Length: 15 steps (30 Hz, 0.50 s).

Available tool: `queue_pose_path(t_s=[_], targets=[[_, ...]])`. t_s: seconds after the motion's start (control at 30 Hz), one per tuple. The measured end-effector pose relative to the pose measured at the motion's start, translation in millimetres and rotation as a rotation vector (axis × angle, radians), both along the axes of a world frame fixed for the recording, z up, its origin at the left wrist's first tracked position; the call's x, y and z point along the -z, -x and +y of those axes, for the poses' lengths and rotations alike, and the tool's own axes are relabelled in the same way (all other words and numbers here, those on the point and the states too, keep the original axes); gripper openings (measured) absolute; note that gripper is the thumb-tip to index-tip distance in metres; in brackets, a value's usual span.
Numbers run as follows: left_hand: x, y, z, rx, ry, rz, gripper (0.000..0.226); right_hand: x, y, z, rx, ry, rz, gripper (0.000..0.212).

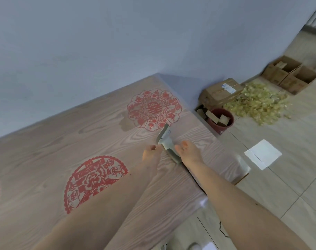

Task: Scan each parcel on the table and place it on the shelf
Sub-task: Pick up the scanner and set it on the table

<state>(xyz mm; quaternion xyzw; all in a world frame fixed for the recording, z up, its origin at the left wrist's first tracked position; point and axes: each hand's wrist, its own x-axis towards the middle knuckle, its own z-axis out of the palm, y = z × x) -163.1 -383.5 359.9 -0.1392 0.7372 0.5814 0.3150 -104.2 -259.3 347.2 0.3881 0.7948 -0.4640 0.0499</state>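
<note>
Scanner (167, 143) — a pale handheld one — lies on the wood-grain table (92, 134) just right of the frame's centre, head toward the upper red paper-cut (154, 110). No parcel shows on the table. The left hand (151, 153) sits just left of its handle, fingers curled toward it; whether they pinch it I cannot tell. The right hand (187, 153) sits just right, grip equally unclear. A second red paper-cut (94, 181) lies lower left. On the floor at upper right — cardboard boxes (221, 92), a dark red bucket (220, 120) and a yellowish heap (258, 103).
</note>
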Motion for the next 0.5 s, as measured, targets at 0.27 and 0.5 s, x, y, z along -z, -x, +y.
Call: queue_pose_path(t_s=[0.27,0.5], targets=[[50,17,30,-0.089,0.01,-0.187,0.022,37,23,24,-0.116,-0.037,-0.09,0.036],[60,16,50,-0.178,-0.031,-0.21,0.01,47,28,34,-0.121,0.111,0.003,0.022]])
